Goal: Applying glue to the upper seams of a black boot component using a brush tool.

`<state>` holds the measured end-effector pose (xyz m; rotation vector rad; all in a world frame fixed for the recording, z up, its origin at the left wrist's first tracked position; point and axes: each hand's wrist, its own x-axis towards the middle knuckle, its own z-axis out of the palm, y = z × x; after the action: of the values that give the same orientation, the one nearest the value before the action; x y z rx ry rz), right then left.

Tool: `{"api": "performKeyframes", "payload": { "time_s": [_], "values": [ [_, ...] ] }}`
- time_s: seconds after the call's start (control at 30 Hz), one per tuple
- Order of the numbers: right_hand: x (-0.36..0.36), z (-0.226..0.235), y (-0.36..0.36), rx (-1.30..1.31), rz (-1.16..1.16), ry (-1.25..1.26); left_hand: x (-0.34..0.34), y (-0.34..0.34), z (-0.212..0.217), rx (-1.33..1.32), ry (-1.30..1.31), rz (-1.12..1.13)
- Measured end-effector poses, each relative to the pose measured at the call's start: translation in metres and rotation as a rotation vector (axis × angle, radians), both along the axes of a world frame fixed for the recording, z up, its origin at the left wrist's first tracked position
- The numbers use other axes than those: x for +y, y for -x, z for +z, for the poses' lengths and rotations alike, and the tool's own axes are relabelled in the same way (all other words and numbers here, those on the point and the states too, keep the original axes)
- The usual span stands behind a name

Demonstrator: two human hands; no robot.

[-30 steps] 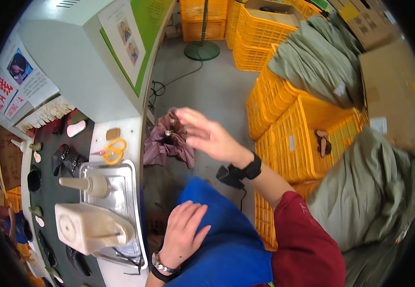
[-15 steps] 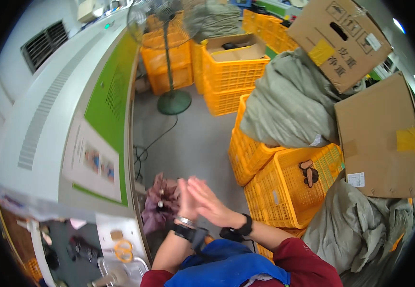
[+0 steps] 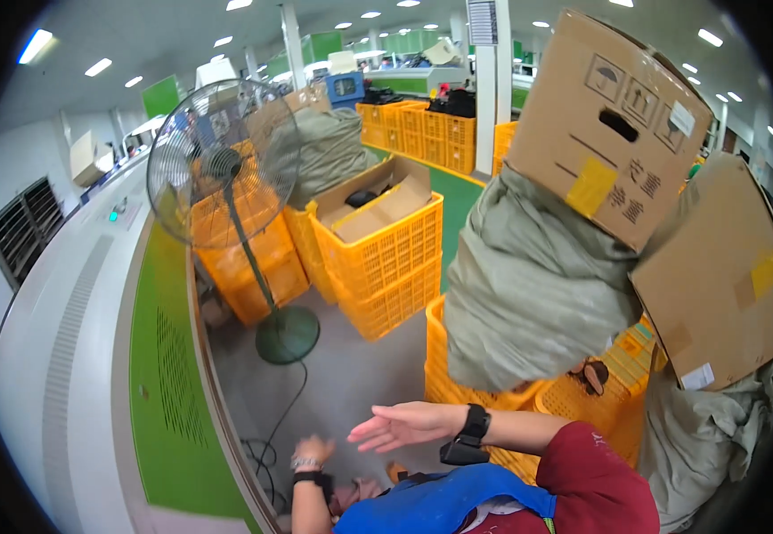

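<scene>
My right hand [image 3: 406, 425] reaches leftward in front of my body, its fingers stretched out and holding nothing. Lower and to its left, my left hand [image 3: 313, 448] is apart from it, foreshortened and a little blurred, with its fingers loosely spread and nothing seen in them. Each wrist carries a black strap; the right one bears a dark box-shaped device [image 3: 464, 451]. A bracelet circles my left wrist. Just below the left hand, a bit of mauve cloth [image 3: 356, 492] shows beside my blue apron [image 3: 440, 503].
A long white-and-green machine [image 3: 159, 392] runs along the left. Ahead stands a fan [image 3: 287, 335], its cable trailing on the floor. Yellow crates [image 3: 395, 285] stand beyond it. On the right, grey sacks [image 3: 529, 294] and cardboard boxes [image 3: 600, 133] are piled on crates, one holding brown sandals [image 3: 593, 377].
My hands, pressed together before, have parted, the left moving left and the right staying extended. The view has tilted up, so more of the hall shows.
</scene>
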<state>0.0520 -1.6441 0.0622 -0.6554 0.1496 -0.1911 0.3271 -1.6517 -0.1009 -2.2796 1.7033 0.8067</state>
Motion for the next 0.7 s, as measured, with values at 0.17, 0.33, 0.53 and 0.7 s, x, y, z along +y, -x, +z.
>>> {"api": "performKeyframes", "payload": {
  "time_s": [0.17, 0.33, 0.53, 0.7],
  "values": [
    [-0.119, -0.017, 0.024, 0.716, -0.674, 0.868, -0.078, -0.054, -0.010, 0.369, 0.140, -0.251],
    [-0.175, -0.063, 0.020, 0.806, -0.791, 0.724, -0.172, -0.038, 0.021, 0.389, 0.171, -0.337],
    [-0.305, -0.092, -0.020, 0.818, -0.769, 0.539, -0.304, -0.052, 0.043, 0.462, 0.135, -0.457],
    [-0.405, -0.075, -0.032, 0.773, -0.901, 0.486, -0.445, -0.072, 0.076, 0.438, 0.239, -0.613]
  ]
}}
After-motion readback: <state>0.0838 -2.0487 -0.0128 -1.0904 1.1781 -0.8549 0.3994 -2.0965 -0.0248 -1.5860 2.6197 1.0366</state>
